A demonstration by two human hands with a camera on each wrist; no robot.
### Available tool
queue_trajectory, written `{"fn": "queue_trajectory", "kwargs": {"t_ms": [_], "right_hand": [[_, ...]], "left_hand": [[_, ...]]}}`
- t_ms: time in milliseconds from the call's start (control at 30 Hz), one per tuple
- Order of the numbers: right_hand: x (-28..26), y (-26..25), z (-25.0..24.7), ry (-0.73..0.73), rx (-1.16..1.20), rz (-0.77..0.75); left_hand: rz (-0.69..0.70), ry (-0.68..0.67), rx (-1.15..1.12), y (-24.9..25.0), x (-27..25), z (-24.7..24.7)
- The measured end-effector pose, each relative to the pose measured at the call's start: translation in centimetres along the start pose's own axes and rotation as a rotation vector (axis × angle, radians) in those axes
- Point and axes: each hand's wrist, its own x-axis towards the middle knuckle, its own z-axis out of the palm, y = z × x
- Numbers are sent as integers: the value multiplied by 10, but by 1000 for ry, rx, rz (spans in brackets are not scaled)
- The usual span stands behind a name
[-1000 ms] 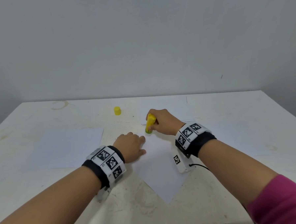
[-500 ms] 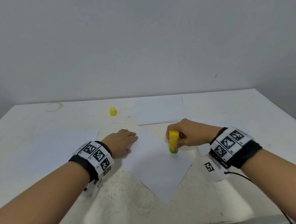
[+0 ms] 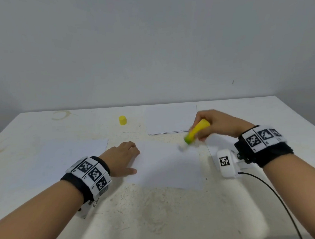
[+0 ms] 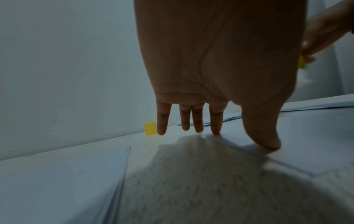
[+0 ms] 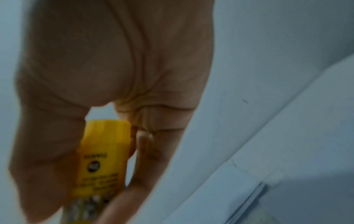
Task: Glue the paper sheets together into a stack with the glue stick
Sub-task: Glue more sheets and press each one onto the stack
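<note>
Entry: gluing in progress, one sheet under work.

- Left hand (image 3: 121,157): lay flat with fingers straight and spread, fingertips (image 4: 216,130) pressing the left edge of the middle sheet (image 3: 166,166) to pin it to the table (image 3: 158,219).
- Right hand (image 3: 219,124): fingers were curled round the yellow glue stick (image 3: 196,132), which was tilted, its green lower end and tip over the sheet's far right corner. Motion blur made it impossible to tell whether the tip touched the paper.
- Cap (image 3: 122,120): stood off the stick, alone, near the far edge of the table, well apart from both hands.
- Paper at left (image 3: 63,157): lay flat just left of the left hand; the left wrist view showed several edges, so probably sheets already joined, though no glue could be seen.
- Paper at back (image 3: 171,118): a small pile beyond the middle sheet, apparently the supply not yet used.
- Further paper (image 3: 220,143) lay partly hidden under the right wrist.

Judgement: task partway; the middle sheet was being coated, and placing it, then the remaining sheets, was left.
</note>
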Motion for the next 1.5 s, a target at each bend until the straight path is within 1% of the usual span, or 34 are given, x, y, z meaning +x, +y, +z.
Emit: {"fn": "queue_trajectory", "kwargs": {"t_ms": [67,100,133,167,200,233,300,333,467,533,567,700,767,967,1067,1167,1233,1367,1433,1500], "right_hand": [[9,-2,5,117,436,-8],[16,-3,11,149,630,6],[24,-3,17,161,774,34],[33,-3,24,145,869,75],[43,-3,32,109,914,114],[51,-4,40,60,907,139],[70,-6,60,13,777,131],[80,-8,70,18,679,121],[124,-27,105,133,227,83],[140,-37,119,184,25,37],[146,-41,126,204,-39,14],[165,-51,145,226,-132,-48],[171,-52,150,216,-211,-57],[178,-54,157,207,-300,-87],[180,-55,158,198,-335,-76],[178,-56,157,140,-315,-21],[173,-56,151,115,-289,-4],[145,-56,123,110,-267,-31],[123,-51,101,111,-322,-38],[99,-35,77,118,-408,9]], "left_hand": [[-30,-37,-14,-1,-3,6],[-45,-69,-28,-1,-4,9],[-58,-104,-51,0,-4,11],[-66,-138,-78,0,-5,12],[-68,-169,-107,1,-5,13],[-66,-196,-133,1,-5,13],[-64,-238,-153,1,-4,15],[-67,-258,-153,1,-3,14],[-90,-319,-191,3,0,9],[-107,-319,-199,4,1,10],[-118,-309,-196,5,2,12],[-149,-274,-200,6,5,19],[-143,-285,-193,5,7,20],[-120,-315,-202,2,8,18],[-121,-322,-209,1,7,17],[-119,-319,-215,2,6,15],[-120,-316,-208,2,5,14],[-112,-322,-194,0,5,16],[-108,-326,-207,0,4,14],[-110,-324,-218,1,2,12]]}}
